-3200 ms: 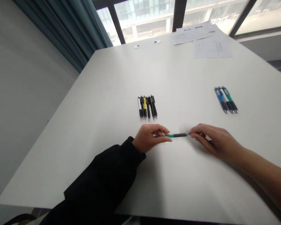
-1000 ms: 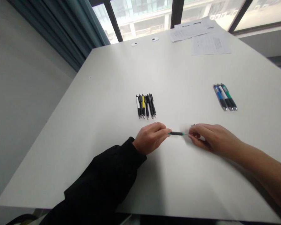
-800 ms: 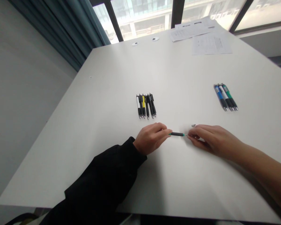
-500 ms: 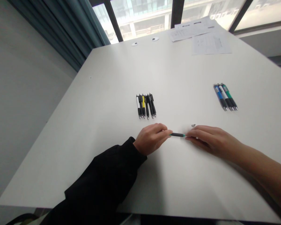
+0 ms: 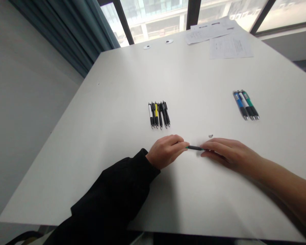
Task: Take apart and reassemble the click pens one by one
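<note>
My left hand (image 5: 168,149), in a black sleeve, is closed around one end of a pen (image 5: 194,148) with a black grip and green showing at both ends of the grip. The pen lies nearly level between my hands, above the white table (image 5: 153,204). My right hand (image 5: 224,151) has its thumb and fingertips at the pen's right end, which they partly hide. Just behind those fingers a small silvery piece (image 5: 210,136) rests on the table; it is too small to name surely.
Beyond my left hand lies a row of several pens (image 5: 160,115), mostly black, with one white and one yellow. Another group of pens (image 5: 245,104), blue, white and green, lies to the right. Papers (image 5: 229,47) and two white oval pieces (image 5: 169,41) are at the far edge.
The right fingertips have shifted slightly around the pen's end, and the thumb sits a little lower. The pen has tilted slightly and moved a touch right with my left hand.
</note>
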`<state>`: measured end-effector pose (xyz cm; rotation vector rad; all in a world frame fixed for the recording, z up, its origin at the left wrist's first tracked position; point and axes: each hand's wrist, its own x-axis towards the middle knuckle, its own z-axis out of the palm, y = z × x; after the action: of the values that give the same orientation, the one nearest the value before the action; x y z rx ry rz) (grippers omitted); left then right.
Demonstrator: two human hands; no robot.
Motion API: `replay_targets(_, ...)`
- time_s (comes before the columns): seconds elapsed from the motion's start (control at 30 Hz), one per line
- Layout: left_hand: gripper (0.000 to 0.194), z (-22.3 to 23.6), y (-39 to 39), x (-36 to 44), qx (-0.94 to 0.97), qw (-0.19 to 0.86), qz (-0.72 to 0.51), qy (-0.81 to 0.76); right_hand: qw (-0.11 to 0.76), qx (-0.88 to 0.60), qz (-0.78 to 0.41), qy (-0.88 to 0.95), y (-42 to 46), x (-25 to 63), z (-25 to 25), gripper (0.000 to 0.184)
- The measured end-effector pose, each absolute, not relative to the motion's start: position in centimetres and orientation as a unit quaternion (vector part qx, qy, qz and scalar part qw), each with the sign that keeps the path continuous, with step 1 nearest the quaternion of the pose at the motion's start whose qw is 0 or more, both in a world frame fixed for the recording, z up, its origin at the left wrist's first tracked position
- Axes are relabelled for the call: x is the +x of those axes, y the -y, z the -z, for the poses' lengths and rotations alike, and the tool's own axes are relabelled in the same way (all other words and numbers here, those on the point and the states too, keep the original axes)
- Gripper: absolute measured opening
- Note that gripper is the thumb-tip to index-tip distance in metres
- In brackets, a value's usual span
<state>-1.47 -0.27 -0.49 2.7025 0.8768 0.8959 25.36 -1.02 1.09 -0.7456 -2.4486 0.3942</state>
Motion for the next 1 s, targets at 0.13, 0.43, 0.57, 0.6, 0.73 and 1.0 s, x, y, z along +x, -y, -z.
replay_targets(0.13,0.015,0.45,0.20,-1.53,0.899,0.088,-0.312,-0.295,0.272,-0.294,-0.156,0.903,1.02,25.54,-1.20,0.015)
replay_targets(0.43,0.014,0.53,0.15,-1.54,0.899,0.089,-0.311,-0.296,0.238,-0.291,-0.142,0.916,0.76,25.81,-1.24,0.007)
replay_targets(0.57,0.013,0.57,0.14,-1.47,0.901,0.076,-0.313,-0.290,0.242,-0.284,-0.134,0.918,0.70,25.61,-1.00,0.007)
replay_targets(0.6,0.013,0.59,0.14,-1.46,0.902,0.073,-0.313,-0.288,0.245,-0.283,-0.132,0.918,0.70,25.57,-0.94,0.007)
replay_targets(0.73,0.014,0.70,0.17,-1.48,0.904,0.077,-0.314,-0.281,0.259,-0.282,-0.120,0.916,0.72,25.47,-0.84,0.006)
replay_targets(1.0,0.015,0.86,0.17,-1.55,0.900,0.097,-0.306,-0.295,0.237,-0.299,-0.104,0.918,0.71,25.56,-0.75,0.008)
